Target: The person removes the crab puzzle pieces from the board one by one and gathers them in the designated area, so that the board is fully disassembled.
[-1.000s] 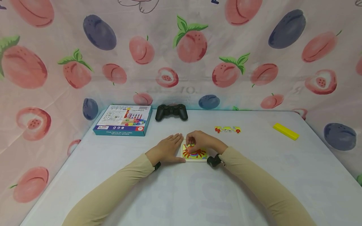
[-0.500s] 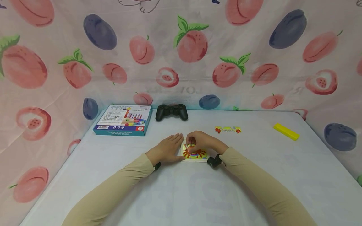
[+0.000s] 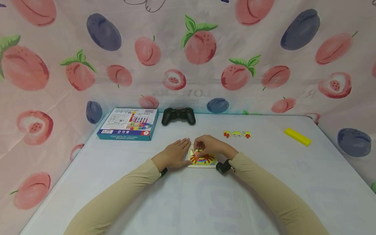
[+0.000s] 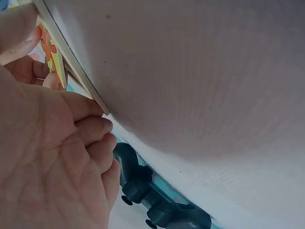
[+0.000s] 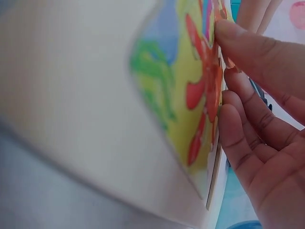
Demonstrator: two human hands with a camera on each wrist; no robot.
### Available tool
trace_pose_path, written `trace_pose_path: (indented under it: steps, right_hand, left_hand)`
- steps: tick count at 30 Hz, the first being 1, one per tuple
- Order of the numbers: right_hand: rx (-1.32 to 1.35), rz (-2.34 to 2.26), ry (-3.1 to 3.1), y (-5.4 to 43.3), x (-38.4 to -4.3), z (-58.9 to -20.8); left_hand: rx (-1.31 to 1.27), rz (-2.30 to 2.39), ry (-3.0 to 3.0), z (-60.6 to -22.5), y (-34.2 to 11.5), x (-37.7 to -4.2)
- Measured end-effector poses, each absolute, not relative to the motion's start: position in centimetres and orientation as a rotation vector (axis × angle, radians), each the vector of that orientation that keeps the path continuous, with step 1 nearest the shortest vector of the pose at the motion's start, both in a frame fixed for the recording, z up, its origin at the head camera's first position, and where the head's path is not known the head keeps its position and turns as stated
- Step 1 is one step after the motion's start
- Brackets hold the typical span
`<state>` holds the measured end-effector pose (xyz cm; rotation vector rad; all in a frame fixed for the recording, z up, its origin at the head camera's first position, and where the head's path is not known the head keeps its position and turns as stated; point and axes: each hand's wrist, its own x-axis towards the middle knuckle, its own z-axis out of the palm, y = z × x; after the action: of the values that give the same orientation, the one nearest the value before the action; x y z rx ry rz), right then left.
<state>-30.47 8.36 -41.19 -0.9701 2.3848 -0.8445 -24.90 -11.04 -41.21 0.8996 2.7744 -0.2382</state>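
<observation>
A small framed jigsaw puzzle with a red crab picture lies on the table between the hands. The left hand lies at the frame's left side, its fingers extended along the edge and the thumb near the front corner. Over the upper left of the picture, the right hand pinches a jigsaw piece, orange and yellow with a wooden edge, between thumb and fingers. In the left wrist view this piece stands tilted above the frame. The right hand's curled fingers cover part of the picture in the head view.
Several more jigsaw pieces lie in a row behind and to the right of the puzzle. A yellow bar is at the far right. Along the back stand a black game controller and a flat boxed bead set, before a fruit-patterned cloth.
Both hands stay in almost the same place at the puzzle, the right still pinching the jigsaw piece. The head view has shifted very slightly.
</observation>
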Motion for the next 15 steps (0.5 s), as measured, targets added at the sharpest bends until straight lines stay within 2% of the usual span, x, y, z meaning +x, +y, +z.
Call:
trace_pose_path:
  steps: [15]
  right_hand:
    - [-0.975, -0.844, 2.413, 8.6, -30.46, -40.98]
  left_hand:
    - [0.898, -0.221, 2.775, -41.08, -11.07, -24.8]
